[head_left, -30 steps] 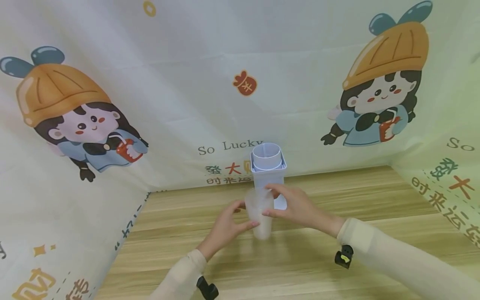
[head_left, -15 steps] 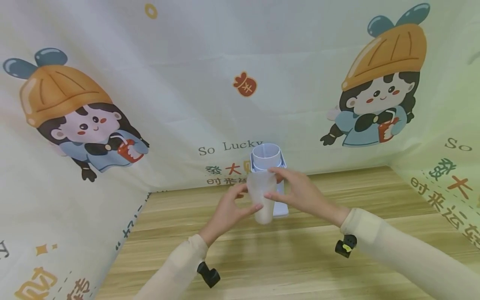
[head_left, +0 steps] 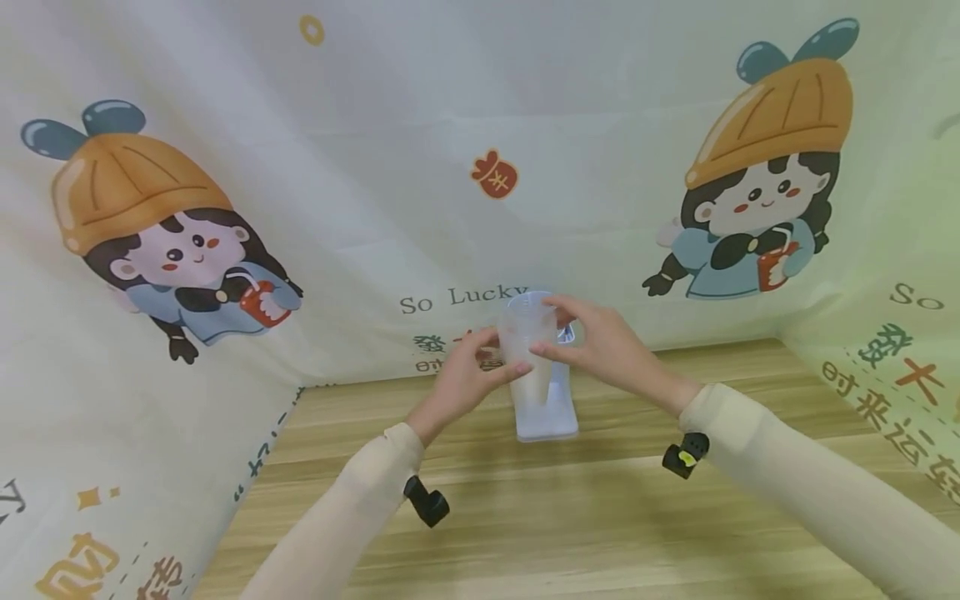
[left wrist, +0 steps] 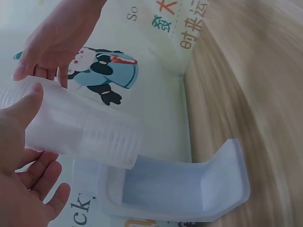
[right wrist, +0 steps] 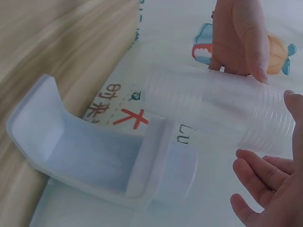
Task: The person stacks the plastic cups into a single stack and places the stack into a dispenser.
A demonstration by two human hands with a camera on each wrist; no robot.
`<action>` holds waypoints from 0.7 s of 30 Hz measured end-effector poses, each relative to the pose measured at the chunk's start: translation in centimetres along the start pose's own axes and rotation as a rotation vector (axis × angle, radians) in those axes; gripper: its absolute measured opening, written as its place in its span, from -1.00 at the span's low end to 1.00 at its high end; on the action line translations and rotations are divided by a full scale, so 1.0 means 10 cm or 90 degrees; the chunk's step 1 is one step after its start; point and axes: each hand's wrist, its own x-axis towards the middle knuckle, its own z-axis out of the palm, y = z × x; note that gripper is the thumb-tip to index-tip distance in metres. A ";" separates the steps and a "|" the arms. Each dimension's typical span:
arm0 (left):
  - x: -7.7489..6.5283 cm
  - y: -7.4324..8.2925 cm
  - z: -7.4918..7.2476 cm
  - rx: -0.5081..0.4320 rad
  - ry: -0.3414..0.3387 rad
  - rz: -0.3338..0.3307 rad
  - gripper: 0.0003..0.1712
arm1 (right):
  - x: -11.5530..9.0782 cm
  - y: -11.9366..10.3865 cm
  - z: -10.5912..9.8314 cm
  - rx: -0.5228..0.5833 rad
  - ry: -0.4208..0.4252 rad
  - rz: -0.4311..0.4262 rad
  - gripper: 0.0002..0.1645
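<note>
A stack of clear plastic cups (head_left: 528,367) is held up between both hands, in front of a pale white cup dispenser (head_left: 549,423). My left hand (head_left: 463,382) grips the stack's left side, thumb across the front. On the other side my right hand (head_left: 611,348) holds it higher up, near the top. In the left wrist view the stack (left wrist: 80,123) has its ridged lower end above the dispenser's open body (left wrist: 161,189). The right wrist view shows the stack (right wrist: 213,104) beside the dispenser's round top collar (right wrist: 177,172), which the stack mostly covers in the head view.
The dispenser stands on a wood-grain tabletop (head_left: 480,517), near the back wall. A printed cloth (head_left: 390,183) with cartoon figures hangs behind and along both sides. Black wrist cameras (head_left: 427,502) sit under both sleeves.
Both hands have raised the cup stack, from low in front of the dispenser to the level of its top collar. The dispenser's lower front has come into view beneath it.
</note>
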 end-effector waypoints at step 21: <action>0.60 0.27 -0.28 -0.077 0.039 -0.052 -0.26 | 0.53 -0.04 -0.32 0.017 0.042 0.063 -0.11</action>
